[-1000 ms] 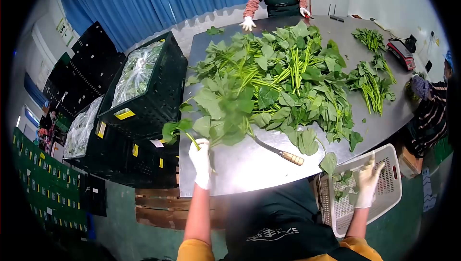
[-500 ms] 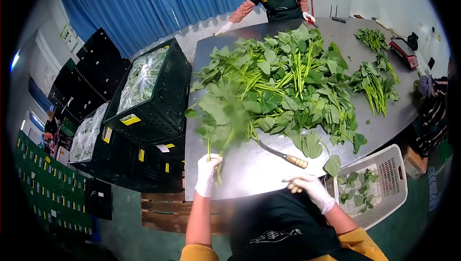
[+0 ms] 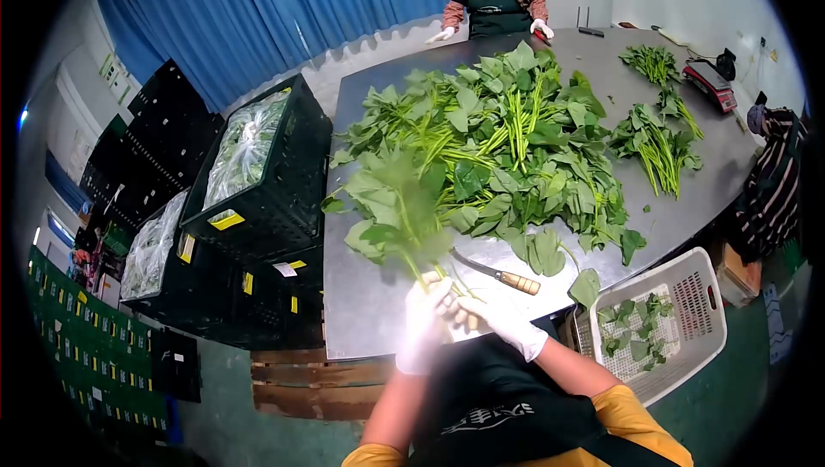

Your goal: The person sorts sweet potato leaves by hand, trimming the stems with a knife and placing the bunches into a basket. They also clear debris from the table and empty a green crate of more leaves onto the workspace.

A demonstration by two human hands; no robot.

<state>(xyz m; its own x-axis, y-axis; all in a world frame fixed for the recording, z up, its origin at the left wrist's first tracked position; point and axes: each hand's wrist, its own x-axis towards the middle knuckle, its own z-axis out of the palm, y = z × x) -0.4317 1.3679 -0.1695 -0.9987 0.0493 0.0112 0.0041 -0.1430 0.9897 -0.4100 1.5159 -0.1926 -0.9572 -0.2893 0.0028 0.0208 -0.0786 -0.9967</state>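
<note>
My gloved left hand (image 3: 424, 317) is closed around the lower stems of a small bunch of leafy greens (image 3: 378, 205), whose leaves point up and away from me over the table. Up against it is my gloved right hand (image 3: 494, 319), its fingers bent together beside the stems. What those fingers pinch, if anything, cannot be made out. Just beyond my hands lies a curved knife with a wooden handle (image 3: 519, 283), flat on the metal table (image 3: 365, 321). A large heap of leafy greens (image 3: 507, 149) spreads behind the knife.
At right stands a pale plastic crate (image 3: 706, 329) with loose leaves inside. Smaller bunches of greens (image 3: 657, 153) and a red scale (image 3: 711, 87) are on the table's right side. Dark crates (image 3: 301, 192) with bagged greens are stacked left. A co-worker (image 3: 497, 3) stands across the table.
My left hand has moved right with the greens, and my right hand has moved left to meet it at the stems. The co-worker's outstretched arm has drawn in.
</note>
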